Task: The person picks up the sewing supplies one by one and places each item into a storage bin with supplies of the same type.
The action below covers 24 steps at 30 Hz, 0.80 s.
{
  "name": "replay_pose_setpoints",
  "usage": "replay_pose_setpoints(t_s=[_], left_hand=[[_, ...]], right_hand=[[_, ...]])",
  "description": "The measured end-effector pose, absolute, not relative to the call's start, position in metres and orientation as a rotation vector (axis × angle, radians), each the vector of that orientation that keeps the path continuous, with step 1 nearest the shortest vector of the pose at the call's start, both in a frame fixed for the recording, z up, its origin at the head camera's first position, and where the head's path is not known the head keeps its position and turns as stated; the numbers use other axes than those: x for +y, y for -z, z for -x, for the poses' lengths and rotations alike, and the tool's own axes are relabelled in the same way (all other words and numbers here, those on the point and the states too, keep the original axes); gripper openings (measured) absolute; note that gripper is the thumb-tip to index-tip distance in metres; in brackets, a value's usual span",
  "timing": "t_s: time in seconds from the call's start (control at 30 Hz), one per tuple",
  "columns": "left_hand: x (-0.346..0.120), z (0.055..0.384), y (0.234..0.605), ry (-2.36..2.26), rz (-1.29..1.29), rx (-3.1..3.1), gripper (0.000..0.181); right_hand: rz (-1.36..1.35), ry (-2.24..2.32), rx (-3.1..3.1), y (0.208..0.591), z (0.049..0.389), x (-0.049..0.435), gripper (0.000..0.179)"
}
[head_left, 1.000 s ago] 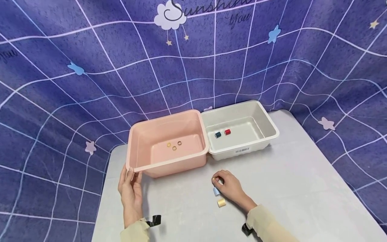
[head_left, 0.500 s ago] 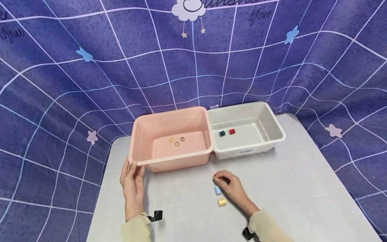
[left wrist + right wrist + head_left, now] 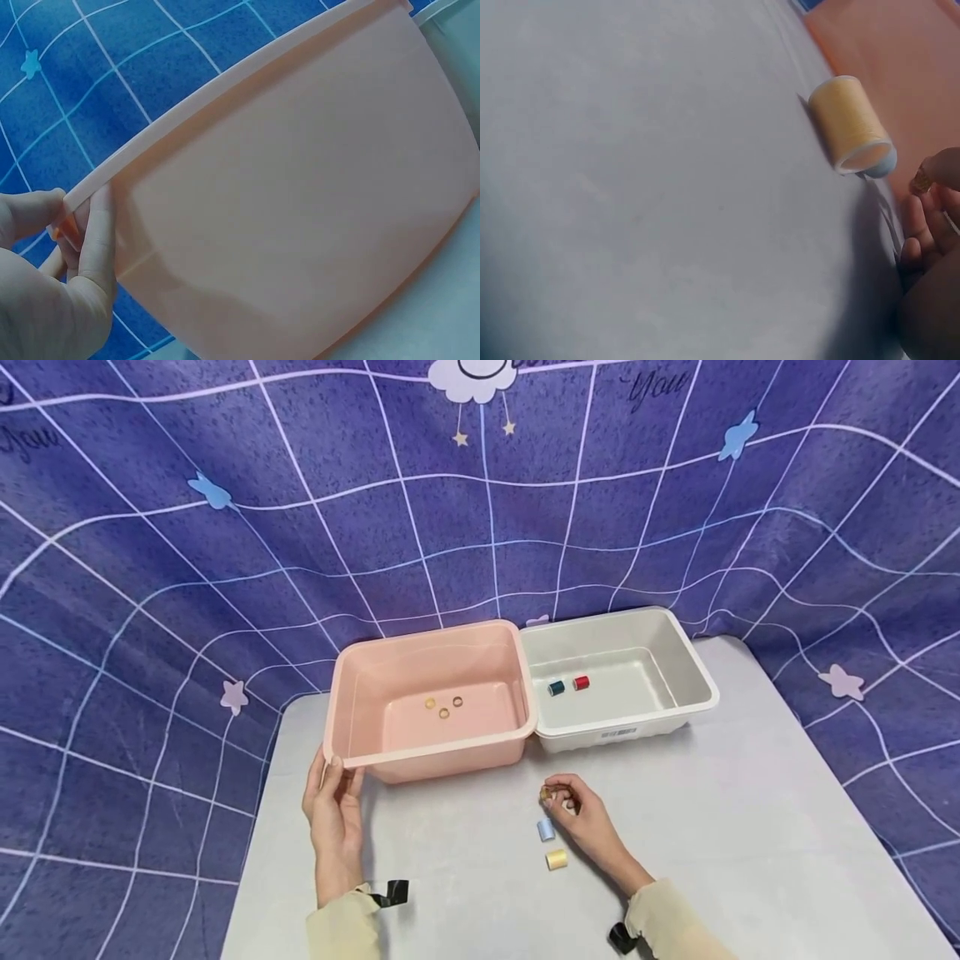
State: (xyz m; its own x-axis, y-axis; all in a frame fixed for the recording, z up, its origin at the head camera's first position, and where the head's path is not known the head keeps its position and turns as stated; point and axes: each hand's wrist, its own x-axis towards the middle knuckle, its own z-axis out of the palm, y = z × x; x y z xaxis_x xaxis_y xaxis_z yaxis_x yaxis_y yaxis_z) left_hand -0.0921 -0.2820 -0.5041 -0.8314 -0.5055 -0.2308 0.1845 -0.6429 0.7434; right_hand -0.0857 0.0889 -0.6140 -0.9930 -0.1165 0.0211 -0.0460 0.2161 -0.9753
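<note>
At the front left corner of the pink bin (image 3: pixel 450 758), my left hand (image 3: pixel 335 818) grips the rim, thumb on top and fingers underneath. In the left wrist view that hand (image 3: pixel 67 277) holds the bin's edge at the lower left. My right hand (image 3: pixel 588 822) pinches a small gold ring (image 3: pixel 546 794) between thumb and fingertips, in front of the bins. The ring (image 3: pixel 922 180) also shows at the right edge of the right wrist view. Just below the hand lie a light blue thread spool (image 3: pixel 546 830) and a yellow thread spool (image 3: pixel 557 859).
Several similar rings, one of them a gold ring (image 3: pixel 444 713), lie on the pink bin's floor. A white bin (image 3: pixel 626 731) stands against it on the right, holding a dark teal spool (image 3: pixel 556 688) and a red spool (image 3: pixel 581 682). A patterned blue curtain (image 3: pixel 450 527) hangs behind the table.
My right hand has lifted slightly and turned, and the ring between its fingertips shows more plainly. My left hand keeps its hold on the pink bin's rim. The head view has shifted a little.
</note>
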Motion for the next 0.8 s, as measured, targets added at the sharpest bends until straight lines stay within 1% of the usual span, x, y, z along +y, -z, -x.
replay_pose_setpoints(t_s=[0.17,0.33,0.6,0.8], left_hand=[[-0.2804,0.0946,0.5045,2.465,-0.608,-1.032,0.055],[-0.2796,0.0954,0.5049,2.467,-0.624,-1.02,0.053],[-0.2797,0.091,0.5043,2.504,-0.644,-0.984,0.056],[-0.2803,0.0915,0.5023,2.498,-0.626,-0.925,0.05]], right_hand=[[0.207,1.915,2.409,0.6133,0.0868,0.092,0.032],[0.188,1.924,2.389,0.614,0.0879,0.0944,0.03],[0.2,1.94,2.413,0.6184,0.0843,0.0964,0.028],[0.271,1.983,2.404,0.6199,0.0838,0.0948,0.026]])
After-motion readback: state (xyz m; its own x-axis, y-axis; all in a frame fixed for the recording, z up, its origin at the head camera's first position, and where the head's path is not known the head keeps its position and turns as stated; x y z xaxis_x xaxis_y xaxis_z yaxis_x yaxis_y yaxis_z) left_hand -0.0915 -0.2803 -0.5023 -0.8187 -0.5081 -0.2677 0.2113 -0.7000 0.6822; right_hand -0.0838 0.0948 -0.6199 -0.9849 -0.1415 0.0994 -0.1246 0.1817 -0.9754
